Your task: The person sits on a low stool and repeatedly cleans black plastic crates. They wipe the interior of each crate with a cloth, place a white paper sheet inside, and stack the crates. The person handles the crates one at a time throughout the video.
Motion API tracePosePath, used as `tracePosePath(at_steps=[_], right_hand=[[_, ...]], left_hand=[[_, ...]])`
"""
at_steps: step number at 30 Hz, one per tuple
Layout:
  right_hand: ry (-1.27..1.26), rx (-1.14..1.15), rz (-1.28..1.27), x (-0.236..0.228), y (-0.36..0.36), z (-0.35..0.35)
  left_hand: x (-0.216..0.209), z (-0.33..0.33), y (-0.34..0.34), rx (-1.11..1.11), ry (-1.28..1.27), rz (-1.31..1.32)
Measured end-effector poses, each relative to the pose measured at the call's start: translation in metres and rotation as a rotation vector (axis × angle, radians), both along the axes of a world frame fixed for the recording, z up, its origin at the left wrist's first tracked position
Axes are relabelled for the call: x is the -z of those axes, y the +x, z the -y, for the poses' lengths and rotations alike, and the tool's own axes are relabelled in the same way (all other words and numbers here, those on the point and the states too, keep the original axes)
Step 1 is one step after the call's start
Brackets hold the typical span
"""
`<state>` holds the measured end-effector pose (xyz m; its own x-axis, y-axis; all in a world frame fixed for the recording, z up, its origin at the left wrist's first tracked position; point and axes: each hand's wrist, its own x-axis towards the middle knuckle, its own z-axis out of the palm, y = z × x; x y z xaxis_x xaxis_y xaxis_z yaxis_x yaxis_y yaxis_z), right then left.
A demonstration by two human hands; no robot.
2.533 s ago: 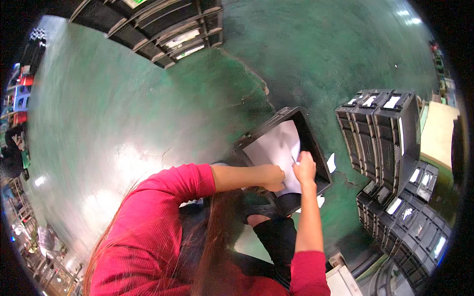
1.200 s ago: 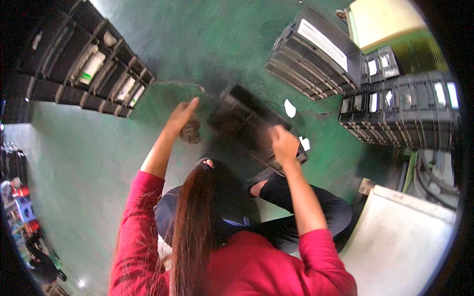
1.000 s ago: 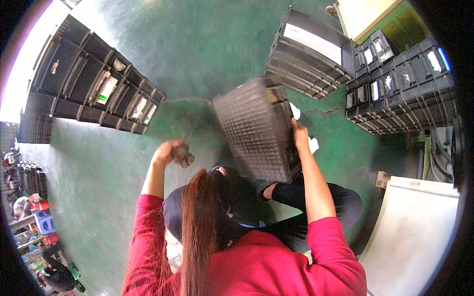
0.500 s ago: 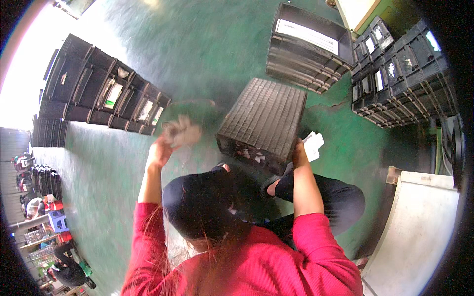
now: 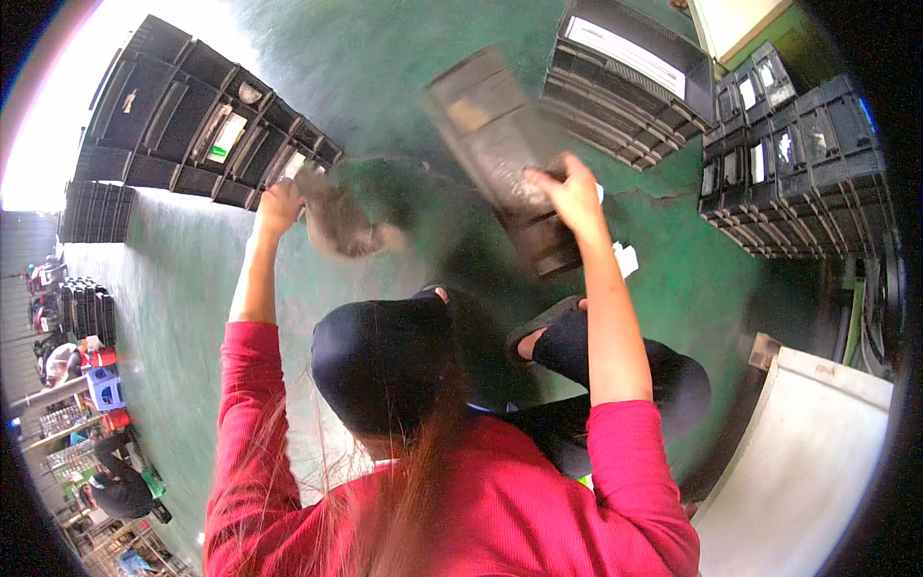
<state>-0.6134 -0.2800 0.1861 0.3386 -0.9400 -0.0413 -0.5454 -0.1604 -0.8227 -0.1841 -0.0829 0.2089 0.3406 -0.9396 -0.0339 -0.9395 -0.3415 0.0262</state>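
Observation:
My left hand is closed on a greyish-beige rag, which hangs blurred by motion beside the crate stack on the left. A black plastic crate stands tilted in front of me, one long side facing up, also smeared by motion. Over its right part lies my right hand, thumb and fingers against the side wall as it grips the crate. White crumpled paper rests on the green floor below my right wrist.
Stacked black crates rise at the left. More crates stand at the back right and far right. A pale curved panel is near my right knee. A person is far off at lower left.
The crate has turned from bottom-up to side-up and moved farther away. My right hand has shifted from its near corner onto the side wall. My left hand has moved left and up with the rag.

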Motion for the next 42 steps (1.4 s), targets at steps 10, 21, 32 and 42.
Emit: tracePosePath(at_steps=[10, 21, 32, 42], right_hand=[[-0.565, -0.319, -0.439, 0.140, 0.027, -0.087], [-0.184, -0.491, -0.493, 0.136, 0.002, -0.095], [0.125, -0.478, 0.115, -0.081, 0.124, 0.020], [0.092, -0.263, -0.356, -0.019, 0.000, 0.056]], left_hand=[[-0.086, -0.021, -0.012, -0.453, -0.509, -0.938], [-0.150, 0.058, -0.006, -0.532, -0.636, -1.346], [-0.238, 0.106, -0.104, 0.246, -0.140, -1.564], [-0.106, 0.144, -0.107, 0.257, 0.121, -1.111]])
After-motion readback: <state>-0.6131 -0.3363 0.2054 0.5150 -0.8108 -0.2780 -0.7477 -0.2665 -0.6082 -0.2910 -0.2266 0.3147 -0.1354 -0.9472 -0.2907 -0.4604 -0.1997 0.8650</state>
